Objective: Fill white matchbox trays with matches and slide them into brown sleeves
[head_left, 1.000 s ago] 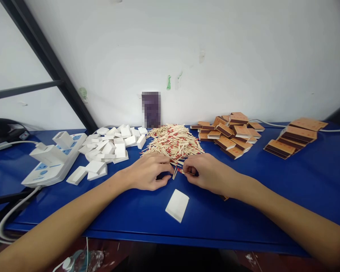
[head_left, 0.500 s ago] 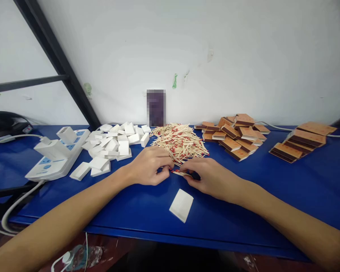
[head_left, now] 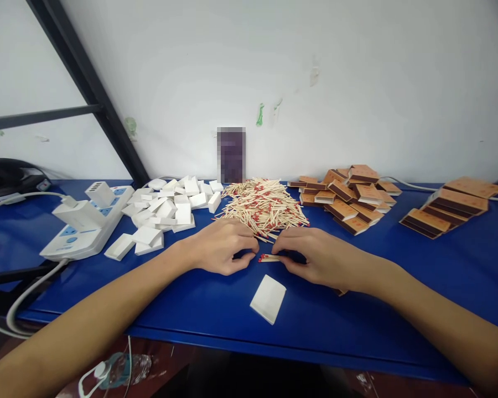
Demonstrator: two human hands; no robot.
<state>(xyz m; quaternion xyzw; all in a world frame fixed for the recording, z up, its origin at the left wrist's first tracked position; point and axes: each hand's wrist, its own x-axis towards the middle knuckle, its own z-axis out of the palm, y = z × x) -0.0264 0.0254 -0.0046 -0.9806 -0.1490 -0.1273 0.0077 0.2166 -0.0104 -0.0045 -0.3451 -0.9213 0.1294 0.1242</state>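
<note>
Right hand [head_left: 315, 257] pinches a few matches [head_left: 269, 257] in a narrow grip; left hand [head_left: 222, 246] curls just beside them, and I cannot tell its grip.

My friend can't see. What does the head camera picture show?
A person's right hand pinches a small bundle of matches on a blue table, the left hand curled beside its red heads. A white tray lies nearer; a match pile, white trays and brown sleeves lie behind.

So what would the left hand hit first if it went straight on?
Likely the few matches held by the right hand; the left hand points at their red heads.
</note>
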